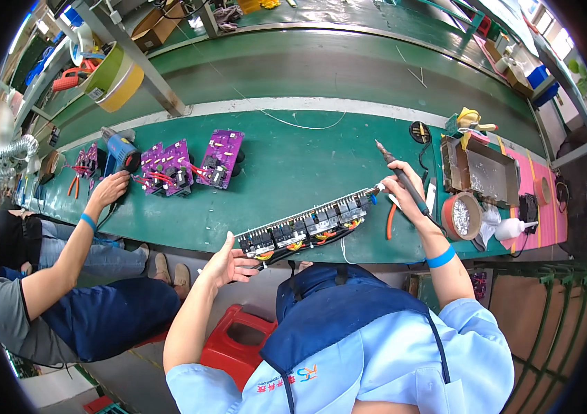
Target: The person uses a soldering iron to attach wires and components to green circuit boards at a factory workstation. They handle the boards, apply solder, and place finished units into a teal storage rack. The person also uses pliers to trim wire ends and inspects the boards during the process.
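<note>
A long circuit board (pixel 307 228), edged with black components, heat sinks and yellow, red and black wires, is held at a slant over the near edge of the green bench. My left hand (pixel 224 265) grips its left end, thumb above and fingers below. In my right hand (pixel 405 192) is a soldering iron (pixel 414 191), its tip pointing up and away to the left. The same hand's fingers also touch the board's right end. Orange-handled pliers (pixel 391 219) lie on the bench beside that end.
Purple circuit boards (pixel 221 159) stand left on the bench (pixel 293 152). A co-worker's hand (pixel 111 188) is by a blue heat gun (pixel 121 149). At right are a metal tray (pixel 448 165), a round tub of small white parts (pixel 460 215) and a white bottle (pixel 513 228). A red stool (pixel 235 345) stands below.
</note>
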Tool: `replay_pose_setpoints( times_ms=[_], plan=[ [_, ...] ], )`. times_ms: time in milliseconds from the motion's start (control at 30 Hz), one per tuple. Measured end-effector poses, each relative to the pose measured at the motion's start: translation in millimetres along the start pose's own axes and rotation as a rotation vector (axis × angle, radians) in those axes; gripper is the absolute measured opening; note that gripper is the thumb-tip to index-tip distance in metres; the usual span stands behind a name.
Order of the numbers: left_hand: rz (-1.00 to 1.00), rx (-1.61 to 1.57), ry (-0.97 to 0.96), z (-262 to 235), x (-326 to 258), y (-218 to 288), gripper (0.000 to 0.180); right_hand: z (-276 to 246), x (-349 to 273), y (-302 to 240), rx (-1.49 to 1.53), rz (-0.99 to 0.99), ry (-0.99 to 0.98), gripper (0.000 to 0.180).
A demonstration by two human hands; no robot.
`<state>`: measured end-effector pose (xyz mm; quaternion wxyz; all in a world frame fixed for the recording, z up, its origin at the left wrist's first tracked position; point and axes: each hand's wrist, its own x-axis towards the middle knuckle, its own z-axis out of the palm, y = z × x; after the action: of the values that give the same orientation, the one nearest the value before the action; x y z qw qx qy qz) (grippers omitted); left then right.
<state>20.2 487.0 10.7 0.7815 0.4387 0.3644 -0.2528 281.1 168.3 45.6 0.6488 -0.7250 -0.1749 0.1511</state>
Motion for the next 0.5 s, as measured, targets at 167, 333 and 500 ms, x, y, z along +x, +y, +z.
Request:
replay_pose_setpoints(
  times_ms=[167,333,500],
  plan=[
    [-0.012,-0.218,-0.158,17,10,2,0.060,1,-19,-5,-0.042,-0.005,0.025,0.028],
    [0.028,-0.320,-0.134,21,12,-6,0.042,0,-43,-1,-0.017,-0.060,0.137,0.026],
    [0.199,-0.225,-0.011,45,-10,3,0.032,-4,-52,0,-0.158,-0.111,0.283,0.020]
  ],
)
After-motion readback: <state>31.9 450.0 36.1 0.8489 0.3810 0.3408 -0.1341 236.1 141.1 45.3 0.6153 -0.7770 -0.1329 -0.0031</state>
